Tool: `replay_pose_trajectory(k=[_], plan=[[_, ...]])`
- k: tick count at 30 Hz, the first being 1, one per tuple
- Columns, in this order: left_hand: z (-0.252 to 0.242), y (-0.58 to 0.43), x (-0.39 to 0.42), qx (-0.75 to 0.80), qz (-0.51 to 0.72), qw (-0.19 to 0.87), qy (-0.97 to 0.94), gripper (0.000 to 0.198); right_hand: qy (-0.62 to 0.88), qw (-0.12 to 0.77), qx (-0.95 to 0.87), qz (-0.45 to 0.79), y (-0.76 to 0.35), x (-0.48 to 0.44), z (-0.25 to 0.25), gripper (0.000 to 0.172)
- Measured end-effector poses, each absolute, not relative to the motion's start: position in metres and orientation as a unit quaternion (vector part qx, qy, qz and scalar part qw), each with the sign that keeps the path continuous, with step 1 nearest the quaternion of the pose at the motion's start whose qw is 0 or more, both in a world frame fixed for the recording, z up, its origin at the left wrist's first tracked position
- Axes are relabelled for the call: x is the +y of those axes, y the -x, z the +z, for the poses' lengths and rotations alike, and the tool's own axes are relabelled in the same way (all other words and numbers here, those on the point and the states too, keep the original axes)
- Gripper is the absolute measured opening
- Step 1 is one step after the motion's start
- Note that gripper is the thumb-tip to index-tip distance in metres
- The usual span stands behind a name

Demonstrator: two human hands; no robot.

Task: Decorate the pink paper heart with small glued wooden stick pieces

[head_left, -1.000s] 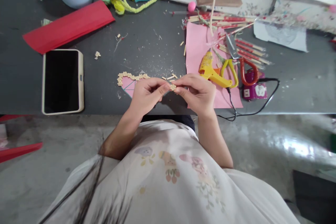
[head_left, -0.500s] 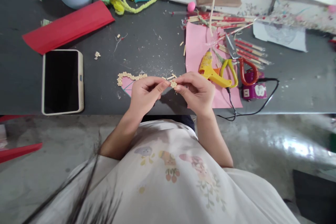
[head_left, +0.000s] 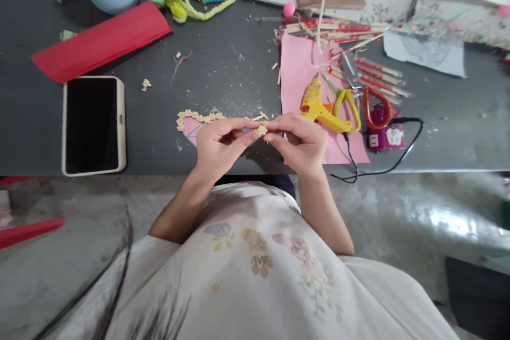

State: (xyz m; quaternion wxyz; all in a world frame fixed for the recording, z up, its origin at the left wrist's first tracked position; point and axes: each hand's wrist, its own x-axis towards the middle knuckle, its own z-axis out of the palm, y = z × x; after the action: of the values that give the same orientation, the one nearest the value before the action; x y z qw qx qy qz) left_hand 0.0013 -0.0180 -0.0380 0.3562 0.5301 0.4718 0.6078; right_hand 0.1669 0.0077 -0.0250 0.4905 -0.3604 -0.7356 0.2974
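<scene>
A small flower-shaped cluster of pale wooden stick slices [head_left: 262, 130] is pinched between the fingertips of both hands above the table's front edge. My left hand [head_left: 221, 143] grips it from the left with thumb and index finger. From the other side, my right hand [head_left: 302, 141] touches it with the index fingertip, its thumb just below. Partly behind my left hand lies a pink paper piece [head_left: 190, 126] with blue-green lines, bordered by similar flower clusters [head_left: 195, 115]. Short cut sticks [head_left: 261, 116] and crumbs lie just beyond my fingertips.
Right of my hands, a yellow glue gun [head_left: 319, 103] and scissors [head_left: 350, 77] rest on pink paper [head_left: 295, 64], near bundled matchstick-like sticks [head_left: 378, 71] and a purple power block [head_left: 385, 137] with a black cord. To the left are a phone [head_left: 93, 125] and red paper [head_left: 103, 40].
The flower cluster has turned slightly and shifted a little left between the fingertips. My right thumb has drawn slightly down and away from it. The things on the table stay where they were.
</scene>
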Motion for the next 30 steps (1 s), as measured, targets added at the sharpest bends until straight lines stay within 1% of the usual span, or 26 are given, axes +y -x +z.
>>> replay_pose_trajectory(k=[4, 11, 14, 19, 24, 30], plan=[[-0.0417, -0.0001, -0.0180, 0.473, 0.606, 0.324, -0.551, 0.015, 0.365, 0.492, -0.733, 0.296, -0.1661, 0.0072, -0.0234, 0.009], [-0.0459, -0.0004, -0.0169, 0.458, 0.628, 0.253, -0.577, 0.006, 0.352, 0.498, -0.734, 0.299, -0.1636, 0.0078, -0.0217, 0.007], [-0.0457, -0.0015, -0.0168, 0.434, 0.645, 0.234, -0.584, 0.009, 0.338, 0.506, -0.734, 0.301, -0.1639, 0.0082, -0.0226, 0.009], [-0.0461, -0.0029, -0.0169, 0.437, 0.645, 0.227, -0.584, 0.006, 0.341, 0.503, -0.739, 0.292, -0.1656, 0.0085, -0.0246, 0.009], [-0.0443, -0.0029, -0.0172, 0.419, 0.645, 0.212, -0.602, 0.011, 0.349, 0.502, -0.738, 0.286, -0.1657, 0.0080, -0.0251, 0.008], [-0.0408, -0.0024, -0.0177, 0.432, 0.625, 0.221, -0.612, 0.011, 0.330, 0.522, -0.727, 0.300, -0.1659, 0.0087, -0.0274, 0.013]])
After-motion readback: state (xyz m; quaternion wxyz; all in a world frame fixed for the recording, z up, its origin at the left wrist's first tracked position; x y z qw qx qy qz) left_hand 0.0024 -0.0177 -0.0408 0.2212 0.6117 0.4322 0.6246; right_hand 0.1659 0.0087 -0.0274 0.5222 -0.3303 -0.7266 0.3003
